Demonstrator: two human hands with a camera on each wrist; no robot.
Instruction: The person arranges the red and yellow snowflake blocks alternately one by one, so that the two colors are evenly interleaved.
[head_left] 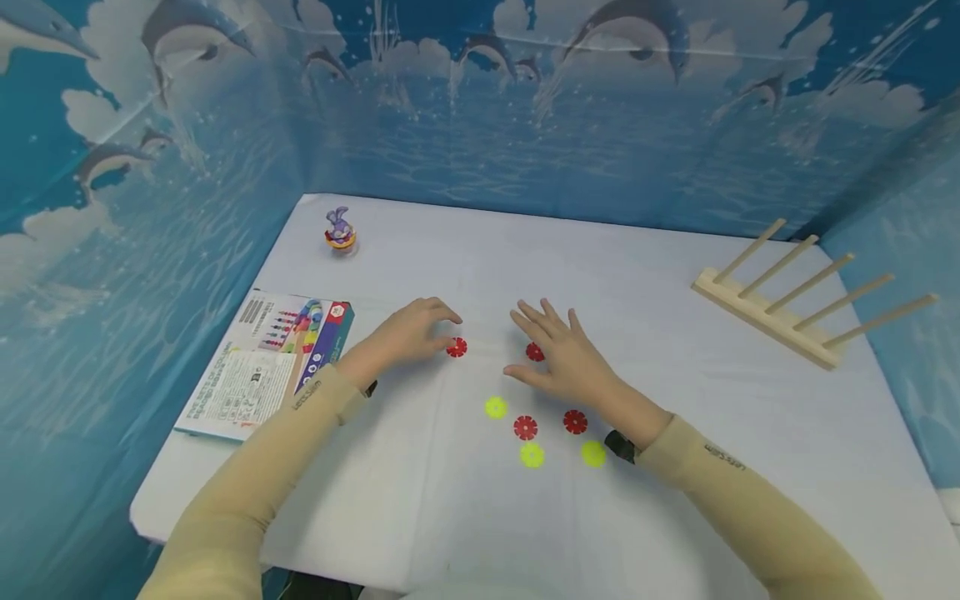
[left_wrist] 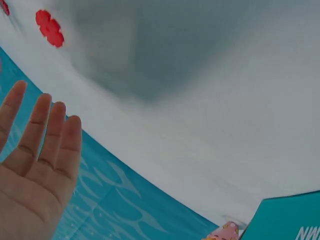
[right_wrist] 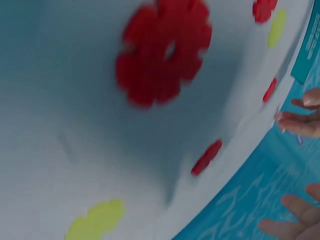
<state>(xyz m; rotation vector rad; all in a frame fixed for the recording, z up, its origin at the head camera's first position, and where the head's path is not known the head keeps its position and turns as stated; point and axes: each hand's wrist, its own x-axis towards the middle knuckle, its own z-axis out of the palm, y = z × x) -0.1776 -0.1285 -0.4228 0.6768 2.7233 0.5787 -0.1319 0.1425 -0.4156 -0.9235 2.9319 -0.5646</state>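
My left hand [head_left: 408,332] hovers over the table with its thumb tip beside a red notched disc [head_left: 457,347]. In the left wrist view, the fingers of the left hand [left_wrist: 42,170] are straight, and the palm holds nothing. My right hand [head_left: 566,358] is spread, with its fingers apart above another red disc [head_left: 535,352] that it partly covers. Nearer me lie two more red discs, one [head_left: 526,428] in the middle and one [head_left: 575,422] below the right palm. Yellow-green discs [head_left: 496,407] lie among them, one [head_left: 593,453] near the right wrist.
A wooden rack [head_left: 765,321] with several upright pegs stands at the right. On the left lies a printed box [head_left: 255,367]. A purple rabbit figurine [head_left: 341,231] stands at the back left. Blue dolphin-printed curtains [head_left: 525,150] surround the white table [head_left: 360,500].
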